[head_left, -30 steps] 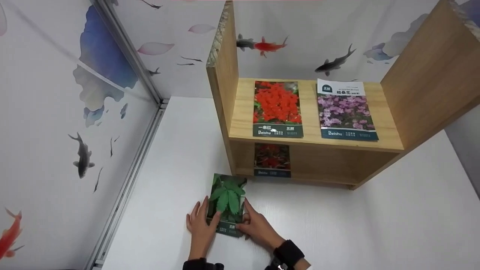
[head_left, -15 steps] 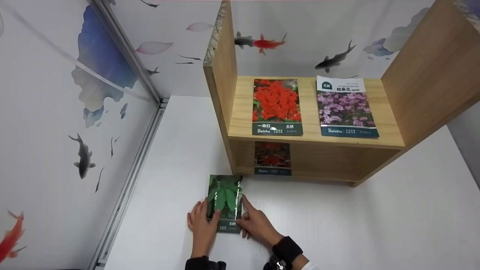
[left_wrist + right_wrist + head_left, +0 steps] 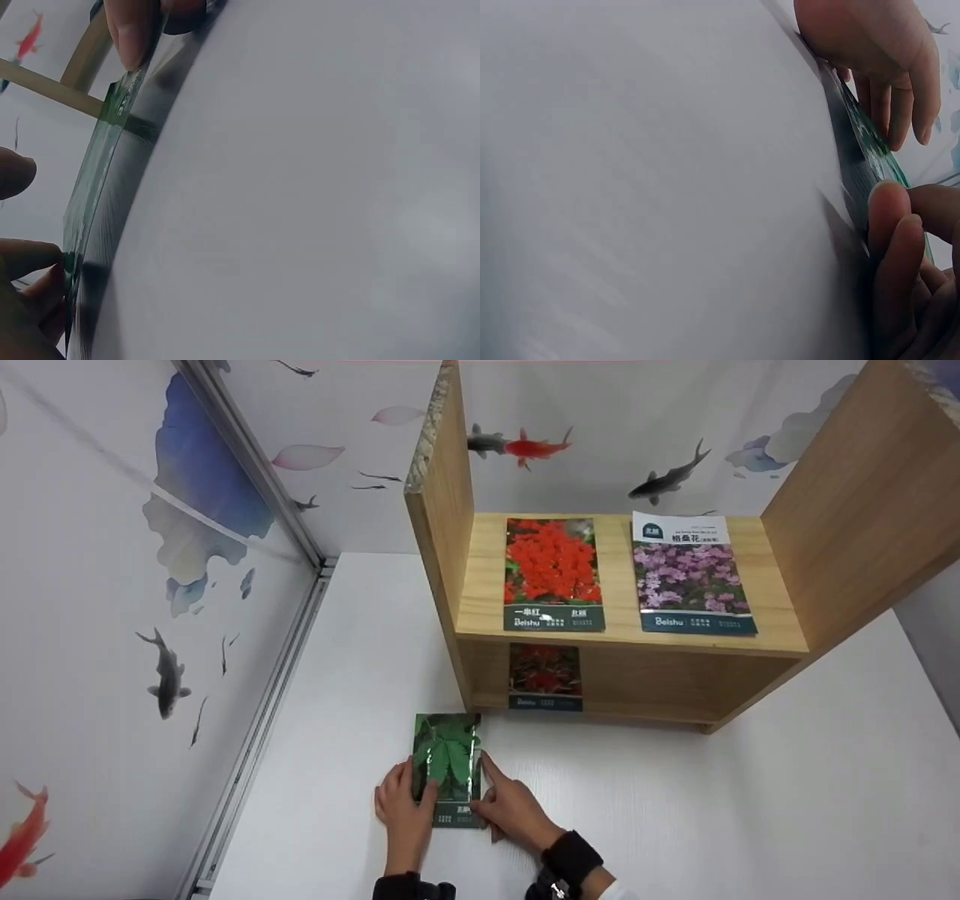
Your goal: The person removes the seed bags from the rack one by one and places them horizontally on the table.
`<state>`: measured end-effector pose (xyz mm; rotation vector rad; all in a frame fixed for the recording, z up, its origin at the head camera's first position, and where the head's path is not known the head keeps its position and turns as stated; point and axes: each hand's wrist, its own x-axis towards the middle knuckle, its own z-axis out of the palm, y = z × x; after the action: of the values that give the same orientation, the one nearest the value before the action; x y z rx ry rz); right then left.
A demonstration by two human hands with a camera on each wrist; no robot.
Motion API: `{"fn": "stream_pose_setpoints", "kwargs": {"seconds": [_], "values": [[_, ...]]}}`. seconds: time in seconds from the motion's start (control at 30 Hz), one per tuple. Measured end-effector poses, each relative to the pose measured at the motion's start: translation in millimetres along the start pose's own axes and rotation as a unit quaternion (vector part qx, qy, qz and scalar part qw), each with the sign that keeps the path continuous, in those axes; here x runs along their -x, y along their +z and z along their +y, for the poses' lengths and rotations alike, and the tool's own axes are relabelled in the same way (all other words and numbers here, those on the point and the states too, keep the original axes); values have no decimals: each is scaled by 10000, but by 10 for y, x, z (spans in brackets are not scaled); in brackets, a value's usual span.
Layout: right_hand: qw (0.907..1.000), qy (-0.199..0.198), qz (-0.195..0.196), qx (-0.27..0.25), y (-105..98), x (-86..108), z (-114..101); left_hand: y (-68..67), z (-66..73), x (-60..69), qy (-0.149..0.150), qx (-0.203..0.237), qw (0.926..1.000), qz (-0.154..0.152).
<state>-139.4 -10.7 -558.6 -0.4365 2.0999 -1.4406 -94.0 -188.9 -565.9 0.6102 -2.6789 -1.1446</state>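
A green seed packet (image 3: 450, 761) with a leaf picture lies close above or on the white tabletop (image 3: 630, 802), in front of the shelf's left corner. My left hand (image 3: 405, 806) is at its left side; in the left wrist view its fingers (image 3: 34, 259) touch the edge, while the thumb (image 3: 15, 172) is apart over the face. On the right edge, my right hand (image 3: 517, 814) pinches the packet between thumb and finger (image 3: 892, 217). From the side, the packet (image 3: 97, 165) looks like a thin slab. I cannot tell whether more than one is stacked.
Behind stands a wooden shelf (image 3: 622, 607). Its upper board holds a red-flower packet (image 3: 553, 570) and a purple-flower packet (image 3: 694, 574). On the lower board lies another red-flower packet (image 3: 545, 676). A fish-patterned wall (image 3: 112, 585) rises at the left.
The green packet was slightly tilted, and it has straightened and lowered a little between the hands. Both hands stay at its sides with only slight shifts. The shelf packets have not moved.
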Motion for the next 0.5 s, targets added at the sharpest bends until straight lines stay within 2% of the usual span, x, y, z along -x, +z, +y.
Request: {"fn": "stream_pose_setpoints", "kwargs": {"seconds": [0.17,0.4,0.5], "values": [[10000,17,48,24,5,-6,-17,3,0,5,-66,58,10000,20],[9979,-21,281,592,31,-4,-42,12,-9,16,70,103,9998,144],[9971,-22,354,675,39,-5,-42,19,-10,18,74,119,9998,150]]}}
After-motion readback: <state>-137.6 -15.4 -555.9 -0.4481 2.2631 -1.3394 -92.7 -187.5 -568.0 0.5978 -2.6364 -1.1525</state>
